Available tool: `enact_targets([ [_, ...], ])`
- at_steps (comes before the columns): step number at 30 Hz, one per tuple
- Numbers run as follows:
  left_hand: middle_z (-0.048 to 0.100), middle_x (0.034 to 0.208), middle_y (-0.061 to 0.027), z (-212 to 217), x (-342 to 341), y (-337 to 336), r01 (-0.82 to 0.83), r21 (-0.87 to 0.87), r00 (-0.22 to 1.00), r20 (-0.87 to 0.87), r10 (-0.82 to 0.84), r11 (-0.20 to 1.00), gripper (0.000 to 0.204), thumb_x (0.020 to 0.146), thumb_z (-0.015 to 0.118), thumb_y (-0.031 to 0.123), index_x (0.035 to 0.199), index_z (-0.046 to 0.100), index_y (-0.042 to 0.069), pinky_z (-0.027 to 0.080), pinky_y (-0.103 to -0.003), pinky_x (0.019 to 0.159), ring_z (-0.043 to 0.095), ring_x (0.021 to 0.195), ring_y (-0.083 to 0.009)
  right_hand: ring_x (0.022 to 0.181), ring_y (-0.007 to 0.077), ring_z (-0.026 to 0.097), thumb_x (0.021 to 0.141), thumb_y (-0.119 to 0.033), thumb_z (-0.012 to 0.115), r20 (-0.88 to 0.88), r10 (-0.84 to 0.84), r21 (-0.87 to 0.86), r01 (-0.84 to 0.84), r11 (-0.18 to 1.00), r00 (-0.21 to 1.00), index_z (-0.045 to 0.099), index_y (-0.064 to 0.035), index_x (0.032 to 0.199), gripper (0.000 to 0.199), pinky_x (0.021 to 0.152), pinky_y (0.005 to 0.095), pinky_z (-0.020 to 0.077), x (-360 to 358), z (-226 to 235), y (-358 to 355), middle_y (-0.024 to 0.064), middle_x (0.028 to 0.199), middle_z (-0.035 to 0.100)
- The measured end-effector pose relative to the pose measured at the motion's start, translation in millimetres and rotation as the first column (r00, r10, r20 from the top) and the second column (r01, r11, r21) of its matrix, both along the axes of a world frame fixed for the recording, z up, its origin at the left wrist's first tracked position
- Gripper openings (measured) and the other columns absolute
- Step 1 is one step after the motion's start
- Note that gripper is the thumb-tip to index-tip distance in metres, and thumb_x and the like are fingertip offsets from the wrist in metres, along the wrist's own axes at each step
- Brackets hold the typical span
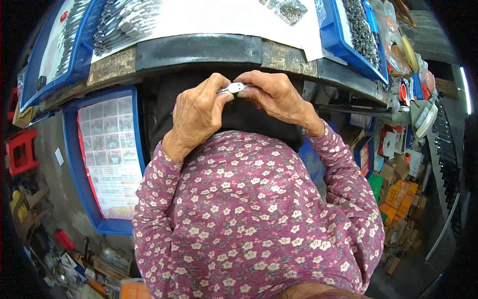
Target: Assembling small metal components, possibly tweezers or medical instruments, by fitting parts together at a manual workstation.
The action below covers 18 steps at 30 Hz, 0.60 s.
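Both hands meet just in front of the bench edge, above my lap. Between them is a small, pale silvery metal piece (235,88) with a rounded end and small dark marks on it. My left hand (196,109) pinches its left part between thumb and fingers. The right hand (276,94) grips the other end with thumb and forefinger. Fingertips cover much of the piece, so its exact kind cannot be told. On the white bench sheet at the back left lies a pile of long silvery metal parts (130,20).
Blue trays of small metal parts stand at the bench's left (82,47) and right (343,35). A bag of small parts (291,12) lies between them. Below, at left, is a blue tray (99,226) with a printed sheet. A red stool (21,152) and orange boxes (398,199) stand farther out.
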<state>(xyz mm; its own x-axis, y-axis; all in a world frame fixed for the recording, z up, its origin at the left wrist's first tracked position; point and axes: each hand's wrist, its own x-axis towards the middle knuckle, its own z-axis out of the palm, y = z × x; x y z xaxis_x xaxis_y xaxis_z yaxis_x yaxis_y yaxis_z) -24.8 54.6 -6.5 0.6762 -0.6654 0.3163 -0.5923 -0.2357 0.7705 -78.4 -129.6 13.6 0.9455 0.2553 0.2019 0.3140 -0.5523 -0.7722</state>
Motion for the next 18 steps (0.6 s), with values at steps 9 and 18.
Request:
enact_targets([
  [9,0.056,0.070,-0.0112,-4.9,-24.2,16.5,0.140,0.021,0.990,0.017,-0.140,0.990,0.012,0.077,0.058,0.007,0.084,0.050,0.002,0.043,-0.033,0.048,0.058,0.057,-0.0266,0.052,0.0264,0.058,0.078,-0.009,0.062,0.017,0.060,-0.059,-0.059,0.997,0.998,0.054,0.0016,0.089,0.017,0.044,0.0301,0.0423,-35.8,-7.5,16.9,0.0139,0.065,0.057],
  [18,0.055,0.066,-0.0096,-11.3,-50.8,22.3,0.235,0.044,0.971,0.036,-0.236,0.971,0.013,0.077,0.059,0.008,0.079,0.046,0.003,0.042,-0.030,0.044,0.057,0.053,-0.0221,0.047,0.0272,0.056,0.078,-0.007,0.060,-0.026,0.114,-0.032,-0.115,0.993,0.993,0.052,0.0027,0.085,0.014,0.042,0.0310,0.0420,-67.4,-14.9,26.1,0.0146,0.060,0.055],
])
